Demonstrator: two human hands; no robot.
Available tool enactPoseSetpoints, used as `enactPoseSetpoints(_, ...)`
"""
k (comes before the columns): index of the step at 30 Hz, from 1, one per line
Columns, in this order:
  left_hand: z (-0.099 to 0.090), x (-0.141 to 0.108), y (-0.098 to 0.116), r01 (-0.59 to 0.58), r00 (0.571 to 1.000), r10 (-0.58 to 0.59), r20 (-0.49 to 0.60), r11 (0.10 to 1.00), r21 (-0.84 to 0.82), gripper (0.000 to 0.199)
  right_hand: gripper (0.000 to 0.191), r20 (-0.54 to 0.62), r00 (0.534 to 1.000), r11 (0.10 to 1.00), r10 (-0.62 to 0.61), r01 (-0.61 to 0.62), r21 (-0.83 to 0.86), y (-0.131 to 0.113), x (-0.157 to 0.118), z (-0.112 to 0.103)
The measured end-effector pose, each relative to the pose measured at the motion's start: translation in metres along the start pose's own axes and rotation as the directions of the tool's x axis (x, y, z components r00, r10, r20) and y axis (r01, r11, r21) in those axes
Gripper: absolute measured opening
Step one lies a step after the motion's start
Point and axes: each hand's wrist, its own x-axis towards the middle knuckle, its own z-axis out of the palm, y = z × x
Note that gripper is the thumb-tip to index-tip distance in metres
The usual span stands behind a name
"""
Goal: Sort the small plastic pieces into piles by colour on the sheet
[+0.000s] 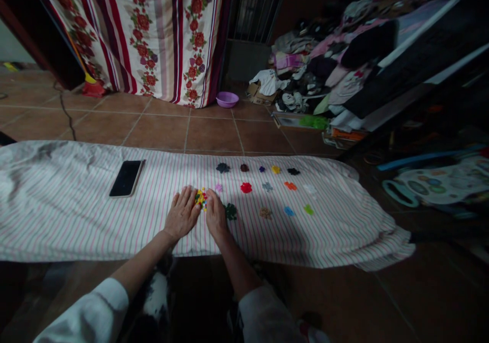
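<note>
A small mixed pile of yellow, red and other coloured pieces point(200, 198) lies on the striped cloth between my hands; the pieces are too small to name. My left hand point(182, 213) rests flat at the pile's left side, fingers stretched out. On the opposite side my right hand point(216, 213) stands on its edge, cupped and touching the pile, with some fingers hidden. Just right of it are dark green pieces point(230, 211) and a little pink heap point(218, 188). Farther right lie single-colour heaps, among them red point(246, 187), tan point(265, 212), blue point(289, 211) and orange point(291, 186).
A dark-screened phone point(126, 178) lies on the striped cloth point(76, 205) to the left. Beyond are a floral curtain point(160, 37), a purple basin point(227, 99) and a red dustpan point(93, 88) on the tiled floor. Clothes point(328, 63) are piled at the right.
</note>
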Motion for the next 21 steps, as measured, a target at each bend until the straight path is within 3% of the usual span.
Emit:
enactPoseSetpoints(8, -0.005, 0.020, -0.006, -0.069, 0.994, 0.072, 0.086, 0.997, -0.044, 0.049, 0.053, 0.012, 1.000, 0.998, -0.008, 0.008, 0.054, 0.001, 0.000, 0.003)
enactPoseSetpoints(14, -0.008, 0.046, -0.017, -0.109, 0.964, 0.137, 0.230, 0.986, -0.129, 0.052, 0.057, -0.019, 1.000, 1.000, 0.012, -0.013, -0.009, 0.000, 0.000, 0.003)
enactPoseSetpoints(17, -0.007, 0.043, -0.023, -0.087, 0.959, 0.129, 0.251, 0.981, -0.172, 0.052, 0.059, -0.017, 1.000, 1.000, 0.001, -0.002, -0.019, -0.002, 0.000, 0.003)
enactPoseSetpoints(21, -0.006, 0.024, -0.028, -0.115, 0.970, 0.158, 0.186, 0.968, -0.224, 0.050, 0.057, -0.022, 1.000, 1.000, 0.011, -0.011, 0.015, -0.005, 0.001, 0.003)
